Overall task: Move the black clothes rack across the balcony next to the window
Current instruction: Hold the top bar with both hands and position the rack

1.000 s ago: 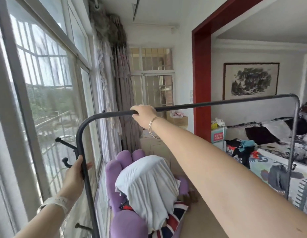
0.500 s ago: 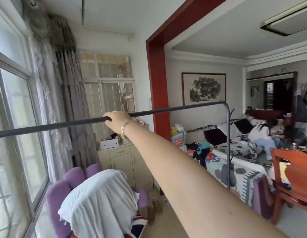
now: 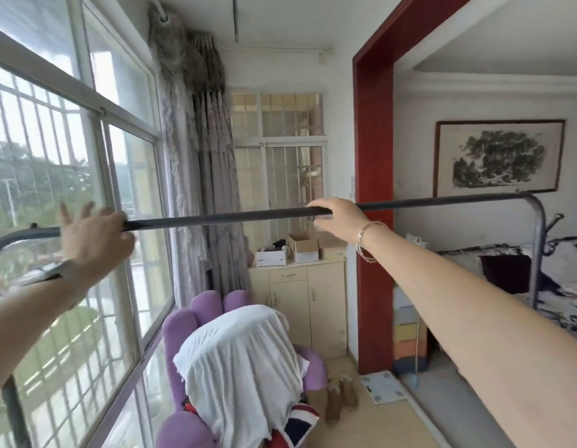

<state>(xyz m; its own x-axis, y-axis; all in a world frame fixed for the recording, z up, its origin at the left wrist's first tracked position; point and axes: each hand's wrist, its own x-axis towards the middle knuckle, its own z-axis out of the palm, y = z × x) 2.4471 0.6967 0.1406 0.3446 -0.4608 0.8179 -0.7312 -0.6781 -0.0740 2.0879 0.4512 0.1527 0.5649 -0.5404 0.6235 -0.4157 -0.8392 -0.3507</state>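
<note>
The black clothes rack stretches across the view at chest height, parallel to the big window on the left. Its right upright drops in front of the bed; its left upright runs down by the window frame. My right hand is closed over the top bar near its middle. My left hand is blurred at the bar's left end, with fingers spread upward and the thumb under the bar, not wrapped round it.
A purple hand-shaped chair draped with a white cloth stands under the bar. Behind it are a pale cabinet with boxes, grey curtains and a red doorway frame. Boots and a scale lie on the floor.
My left hand has left the left upright and come up to the top bar. The view swung right, then back toward the window. My right hand has kept its grip.
</note>
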